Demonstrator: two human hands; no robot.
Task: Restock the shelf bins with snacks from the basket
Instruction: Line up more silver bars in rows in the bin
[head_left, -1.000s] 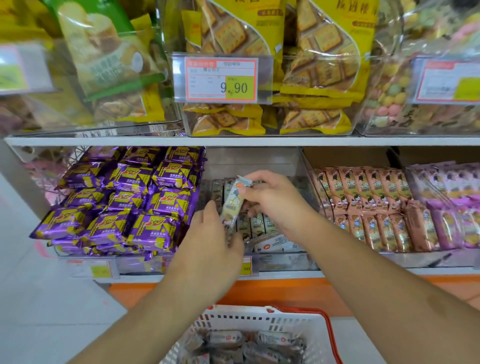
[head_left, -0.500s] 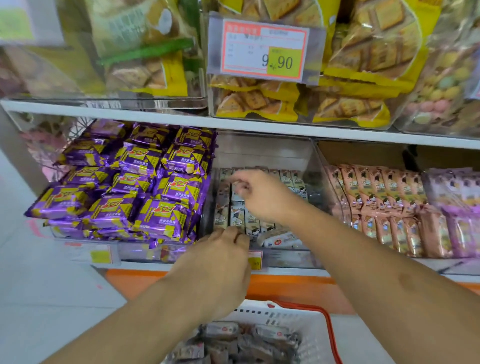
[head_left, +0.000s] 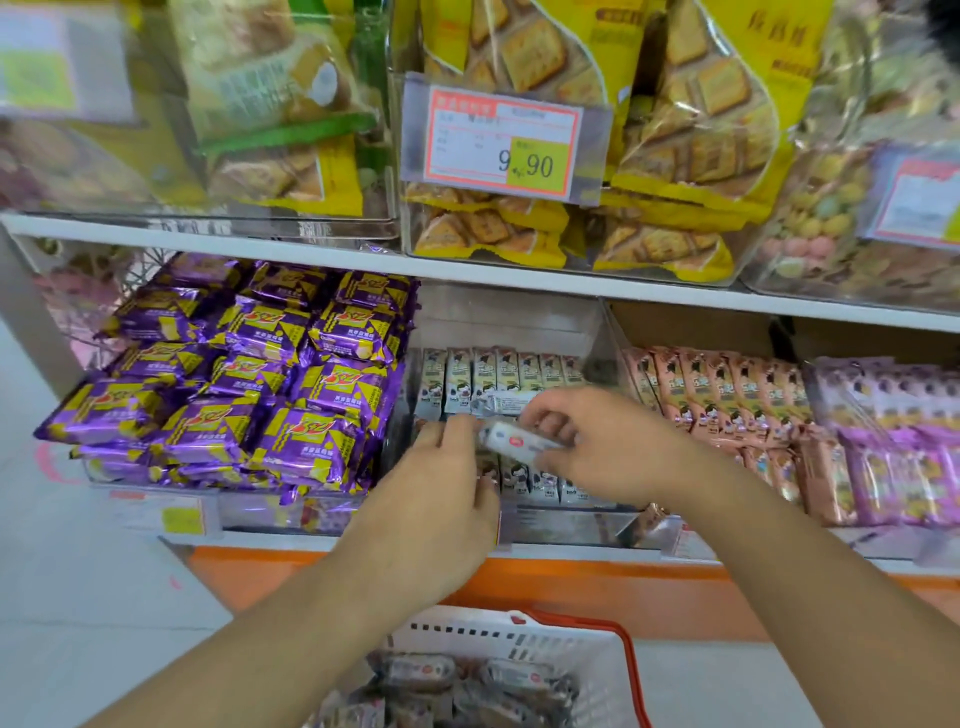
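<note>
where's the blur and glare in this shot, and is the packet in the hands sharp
Head view: top-left bags are motion-smeared; the price tag reads clearly; glare streaks the clear bin walls; shelf edges bow from the wide lens; the packet between the left hand and right hand is soft, its print unreadable.

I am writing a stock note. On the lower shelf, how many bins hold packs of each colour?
Purple packs: 1 bin
White packs: 1 bin
Pink packs: 1 bin
Lilac packs: 1 bin
Total: 4 bins
Far left not counted: blurred.
</note>
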